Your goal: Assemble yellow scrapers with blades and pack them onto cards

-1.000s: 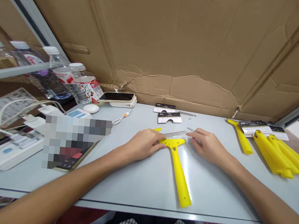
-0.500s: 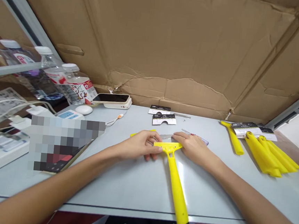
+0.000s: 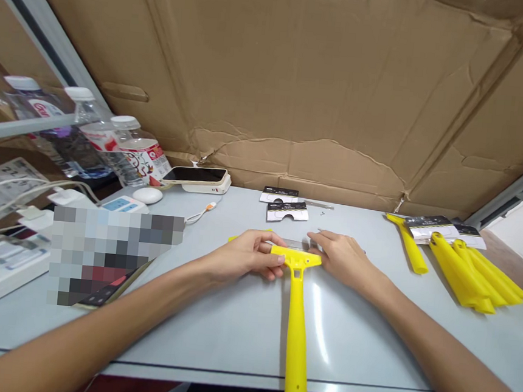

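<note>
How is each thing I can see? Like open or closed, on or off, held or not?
Yellow scraper: pinched at its wide end by the left hand
Right hand: beside the scraper's other end; grip unclear
Metal strip: partly hidden
Phone: screen dark
Bottles: capped
Power strip: plugs in

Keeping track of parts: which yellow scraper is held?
The central scraper: the left hand pinches its head's left end. The scrapers at far right lie unheld.
</note>
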Demonstrator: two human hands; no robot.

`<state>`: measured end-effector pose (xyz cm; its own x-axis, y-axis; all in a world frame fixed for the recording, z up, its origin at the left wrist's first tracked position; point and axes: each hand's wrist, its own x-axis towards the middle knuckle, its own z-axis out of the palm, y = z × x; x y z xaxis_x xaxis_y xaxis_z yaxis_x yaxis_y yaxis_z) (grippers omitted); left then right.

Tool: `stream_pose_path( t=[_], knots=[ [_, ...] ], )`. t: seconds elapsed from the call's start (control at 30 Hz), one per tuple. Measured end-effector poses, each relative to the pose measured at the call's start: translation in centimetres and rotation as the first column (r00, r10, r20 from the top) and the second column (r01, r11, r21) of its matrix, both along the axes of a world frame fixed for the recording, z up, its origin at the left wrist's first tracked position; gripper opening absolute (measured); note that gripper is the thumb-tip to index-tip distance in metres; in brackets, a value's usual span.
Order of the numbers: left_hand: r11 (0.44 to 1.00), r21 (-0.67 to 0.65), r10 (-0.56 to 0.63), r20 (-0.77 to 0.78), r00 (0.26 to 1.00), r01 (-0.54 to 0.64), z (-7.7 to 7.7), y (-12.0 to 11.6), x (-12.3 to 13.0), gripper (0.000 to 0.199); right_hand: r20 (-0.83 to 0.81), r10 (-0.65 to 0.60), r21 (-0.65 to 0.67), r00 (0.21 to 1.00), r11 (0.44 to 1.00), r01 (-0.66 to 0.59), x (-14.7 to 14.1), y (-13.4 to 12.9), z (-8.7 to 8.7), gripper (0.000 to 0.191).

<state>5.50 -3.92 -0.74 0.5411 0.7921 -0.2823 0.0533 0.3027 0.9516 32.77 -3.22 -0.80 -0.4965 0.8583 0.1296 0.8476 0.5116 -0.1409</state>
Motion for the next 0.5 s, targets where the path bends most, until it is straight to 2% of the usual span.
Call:
stream_pose_path(
  t=[0.13,0.27,0.37,0.5],
  knots=[
    [1.0,0.002,0.005,-0.003,1.0,-0.005,-0.38,0.08,0.04,0.051,0.01,-0.033,-0.048,0.999,0.998,0.033,0.1,0.07,-0.09,0.031],
    [1.0,0.006,0.0,-0.011,1.0,0.0,-0.42,0.04,0.09,0.05,0.024,-0.087,-0.074,0.996,0.993,0.088,-0.09,0.16,-0.24,0.039],
    [1.0,0.007,0.01,-0.023,1.0,-0.01,-0.37,-0.08,0.24,0.05,0.064,-0.078,-0.043,0.995,0.996,0.081,-0.19,0.13,-0.37,0.046],
    [1.0,0.013,0.017,-0.036,0.999,-0.016,-0.39,-0.12,0.46,0.05,0.131,-0.048,-0.002,0.99,0.999,0.049,-0.32,0.27,-0.64,0.042]
  ],
)
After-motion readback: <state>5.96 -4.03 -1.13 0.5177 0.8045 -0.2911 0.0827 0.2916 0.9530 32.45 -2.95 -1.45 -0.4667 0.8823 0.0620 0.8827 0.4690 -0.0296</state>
